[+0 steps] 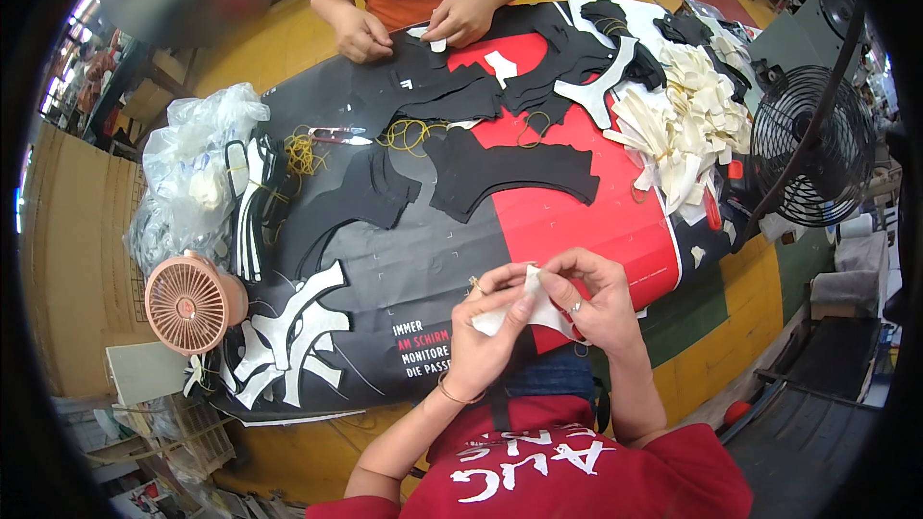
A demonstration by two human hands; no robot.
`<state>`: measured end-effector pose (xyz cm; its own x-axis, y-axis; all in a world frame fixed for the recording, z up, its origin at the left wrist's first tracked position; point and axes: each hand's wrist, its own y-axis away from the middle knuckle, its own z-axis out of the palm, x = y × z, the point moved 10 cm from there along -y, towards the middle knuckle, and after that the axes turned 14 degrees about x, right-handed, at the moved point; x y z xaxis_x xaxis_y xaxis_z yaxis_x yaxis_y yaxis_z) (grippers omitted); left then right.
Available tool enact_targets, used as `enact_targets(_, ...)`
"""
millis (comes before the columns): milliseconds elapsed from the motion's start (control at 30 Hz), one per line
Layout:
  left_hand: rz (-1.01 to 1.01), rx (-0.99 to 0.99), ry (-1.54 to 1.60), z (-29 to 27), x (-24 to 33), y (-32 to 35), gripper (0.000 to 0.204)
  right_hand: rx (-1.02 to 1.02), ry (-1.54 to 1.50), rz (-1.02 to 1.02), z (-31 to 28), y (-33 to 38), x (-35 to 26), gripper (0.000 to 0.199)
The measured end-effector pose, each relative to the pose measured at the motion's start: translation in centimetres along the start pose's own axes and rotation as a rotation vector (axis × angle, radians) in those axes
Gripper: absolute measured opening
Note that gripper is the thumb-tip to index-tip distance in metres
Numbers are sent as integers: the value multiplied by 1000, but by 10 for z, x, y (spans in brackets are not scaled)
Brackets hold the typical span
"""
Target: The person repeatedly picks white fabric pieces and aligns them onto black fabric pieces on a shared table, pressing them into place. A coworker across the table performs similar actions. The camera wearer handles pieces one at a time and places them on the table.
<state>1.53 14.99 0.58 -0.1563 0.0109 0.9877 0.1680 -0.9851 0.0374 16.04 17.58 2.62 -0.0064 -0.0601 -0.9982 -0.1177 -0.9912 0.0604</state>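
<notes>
We pinch a small white cut piece between our left hand and right hand, fingers closed on it, above the near table edge. Black fabric pieces lie well apart; bare black-red sheet lies between.

One head-worn fisheye view looks steeply down from above the person's chest onto the worktop. It faces forward across the worktop toward a second person seated opposite. Near field: the left hand and right hand, close below the lens. Straight edges bow toward the dark circular rim.
</notes>
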Motion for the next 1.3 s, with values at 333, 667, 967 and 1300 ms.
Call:
enact_targets(333,-121,-154,-71,12,-20,29,29,71,287,-21,-16,9,12,35)
enact_targets(667,-375,-78,97,1,-40,29,44,-24,345,-296,-4,14,-16,27)
enact_targets(967,97,-159,-371,10,-4,41,20,13,186,175,-16,10,34,29)
enact_targets(1300,-429,-48,-75,-23,-45,41,40,-137,299,-172,-3,22,-9,35)
